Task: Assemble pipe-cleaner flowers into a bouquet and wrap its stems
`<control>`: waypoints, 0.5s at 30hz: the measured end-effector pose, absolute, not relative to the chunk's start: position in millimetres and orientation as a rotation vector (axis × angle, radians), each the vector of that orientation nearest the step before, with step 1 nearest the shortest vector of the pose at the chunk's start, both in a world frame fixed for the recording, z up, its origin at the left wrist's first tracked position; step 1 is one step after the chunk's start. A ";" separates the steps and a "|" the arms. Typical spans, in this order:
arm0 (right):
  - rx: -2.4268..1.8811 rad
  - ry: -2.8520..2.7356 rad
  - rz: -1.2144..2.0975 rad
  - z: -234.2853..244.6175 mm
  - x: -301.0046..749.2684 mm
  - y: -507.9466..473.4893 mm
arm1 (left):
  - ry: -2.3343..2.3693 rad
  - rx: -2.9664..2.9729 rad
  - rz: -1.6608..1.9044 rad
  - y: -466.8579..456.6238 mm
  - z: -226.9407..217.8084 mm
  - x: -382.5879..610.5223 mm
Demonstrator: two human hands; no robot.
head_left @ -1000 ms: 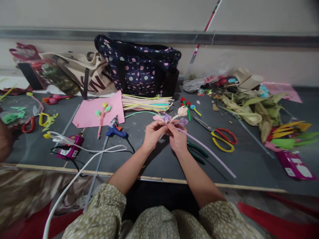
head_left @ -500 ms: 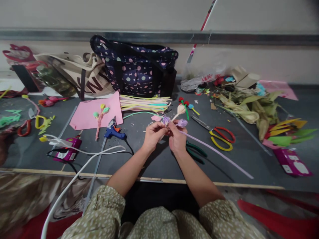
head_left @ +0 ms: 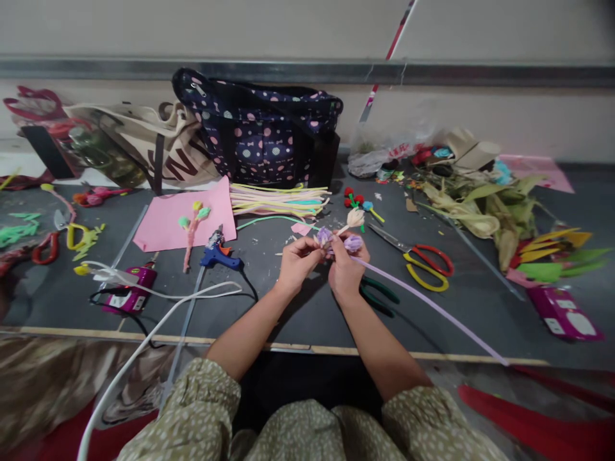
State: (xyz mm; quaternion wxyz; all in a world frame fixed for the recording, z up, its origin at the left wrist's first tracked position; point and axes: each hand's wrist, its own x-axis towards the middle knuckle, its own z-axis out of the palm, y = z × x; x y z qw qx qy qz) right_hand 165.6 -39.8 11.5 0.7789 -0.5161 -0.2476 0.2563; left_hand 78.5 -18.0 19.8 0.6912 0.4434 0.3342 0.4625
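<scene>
My left hand (head_left: 296,267) and my right hand (head_left: 346,269) meet above the middle of the table, fingers closed in a pinch. Between them is a pipe-cleaner flower sprig, with a purple bloom (head_left: 324,237) at my left fingertips, another purple bloom (head_left: 353,243) by my right fingers and a cream bloom (head_left: 356,218) sticking up behind. A long lilac pipe cleaner (head_left: 427,301) runs from my right hand down to the table's front edge. The exact grip points are hidden by my fingers. Green-handled pliers (head_left: 377,296) lie beside my right wrist.
Scissors (head_left: 430,266) lie to the right. A blue glue gun (head_left: 220,257) with its cord sits left, near pink paper (head_left: 185,218). Behind are a bundle of pipe cleaners (head_left: 278,200) and a dotted bag (head_left: 264,134). Dry husks (head_left: 480,211) are at far right.
The blooms have shifted slightly right, and the cream bloom leans further right. The lilac pipe cleaner's free end has moved right and down to the table's front edge. Both hands keep their pinch.
</scene>
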 end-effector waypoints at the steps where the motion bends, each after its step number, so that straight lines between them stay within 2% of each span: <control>1: -1.107 -0.531 0.547 11.3 165.6 -39.7 | 0.743 0.996 1.029 -18.0 19.1 78.3; 6: -1.027 -0.496 0.557 10.7 165.9 -37.9 | 0.711 0.995 1.029 -17.5 15.5 77.6; 15: -0.992 -0.670 0.763 19.1 167.1 -43.1 | 0.637 0.824 1.117 -11.6 17.5 73.7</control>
